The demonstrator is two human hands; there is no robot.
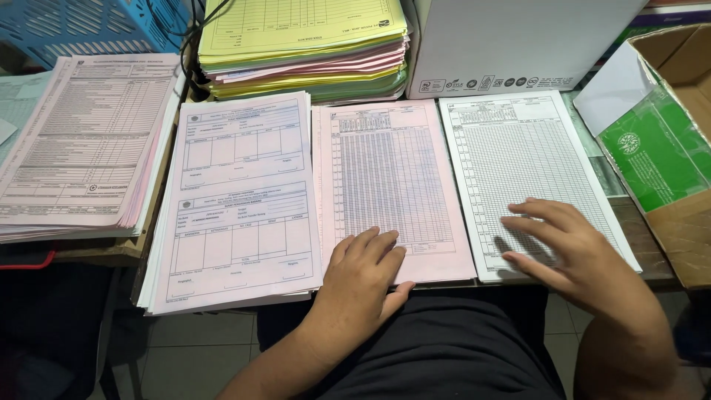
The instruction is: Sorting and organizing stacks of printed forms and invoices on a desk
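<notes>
1. Left hand (363, 270): fingers flat and together, holding nothing, pressing the pink sheet stack (392, 185) at its near edge.
2. Right hand (566, 244): fingers spread, empty, resting on the white sheet stack (518, 155).
3. Both stacks lie side by side on the desk: likely light, limp, slippery; best lifted at a near corner.

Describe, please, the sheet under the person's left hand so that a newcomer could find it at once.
Start from the white box at the desk's back edge. Before it lie two gridded sheets side by side; the left hand rests on the pink gridded sheet. Its neighbour, the white gridded sheet, is under the right hand.
</notes>
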